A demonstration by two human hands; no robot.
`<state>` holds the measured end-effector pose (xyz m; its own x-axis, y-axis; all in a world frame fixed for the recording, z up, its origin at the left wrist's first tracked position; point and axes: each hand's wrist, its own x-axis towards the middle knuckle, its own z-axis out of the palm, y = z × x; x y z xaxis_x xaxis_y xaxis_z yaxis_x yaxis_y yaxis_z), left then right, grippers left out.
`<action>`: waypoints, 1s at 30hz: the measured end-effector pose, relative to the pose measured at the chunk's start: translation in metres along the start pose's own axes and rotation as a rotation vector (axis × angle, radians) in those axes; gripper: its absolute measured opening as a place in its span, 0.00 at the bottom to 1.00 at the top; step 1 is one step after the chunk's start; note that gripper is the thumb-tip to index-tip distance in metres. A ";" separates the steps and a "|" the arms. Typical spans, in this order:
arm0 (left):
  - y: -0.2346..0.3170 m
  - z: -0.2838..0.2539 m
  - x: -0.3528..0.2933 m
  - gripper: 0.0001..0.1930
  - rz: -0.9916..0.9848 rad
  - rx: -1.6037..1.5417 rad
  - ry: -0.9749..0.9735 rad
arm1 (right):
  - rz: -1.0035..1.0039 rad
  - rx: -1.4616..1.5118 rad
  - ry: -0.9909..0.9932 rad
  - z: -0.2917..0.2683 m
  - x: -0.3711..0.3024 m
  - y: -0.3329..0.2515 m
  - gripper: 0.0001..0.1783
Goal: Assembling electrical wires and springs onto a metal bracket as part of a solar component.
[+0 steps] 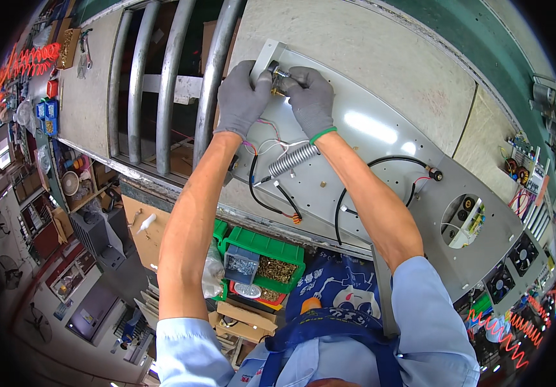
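Both hands wear grey gloves and meet at the upturned end flange [269, 54] of a large grey sheet-metal panel [371, 164]. My left hand [242, 100] is closed at the flange, its thumb against a small metal fitting [281, 72] with dark and brass-coloured parts. From the other side, my right hand [310, 97] pinches the same fitting; its fingertips partly hide it. Below my hands, a coiled grey sleeve [294, 160] lies on the panel beside thin red and white wires [271, 132]. A black cable [338, 216] with a round connector [435, 174] curves under my right forearm.
The panel rests on a pale worktop [413, 71], next to metal rollers [169, 84] on the left. Green bins [297, 258] of small fasteners stand below the bench edge. Fans [522, 253] and a circuit assembly [528, 168] are at the right.
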<state>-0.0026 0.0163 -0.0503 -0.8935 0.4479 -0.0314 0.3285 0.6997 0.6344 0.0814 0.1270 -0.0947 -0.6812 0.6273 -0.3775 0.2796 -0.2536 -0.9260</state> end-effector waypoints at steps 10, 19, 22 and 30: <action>-0.003 0.001 0.000 0.16 0.001 0.008 0.013 | 0.185 0.075 -0.088 -0.003 -0.002 -0.014 0.11; -0.004 0.001 0.000 0.17 0.002 0.014 0.011 | 0.127 0.017 -0.187 -0.009 0.001 -0.015 0.14; -0.003 0.001 0.000 0.17 -0.005 0.010 0.007 | 0.158 0.024 -0.170 -0.008 -0.001 -0.015 0.13; -0.002 0.000 0.000 0.17 0.001 0.024 0.000 | 0.066 -0.138 -0.175 -0.009 0.005 -0.011 0.18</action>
<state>-0.0034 0.0150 -0.0511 -0.8933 0.4485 -0.0312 0.3363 0.7127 0.6156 0.0813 0.1392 -0.0861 -0.7618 0.4727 -0.4429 0.4089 -0.1794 -0.8948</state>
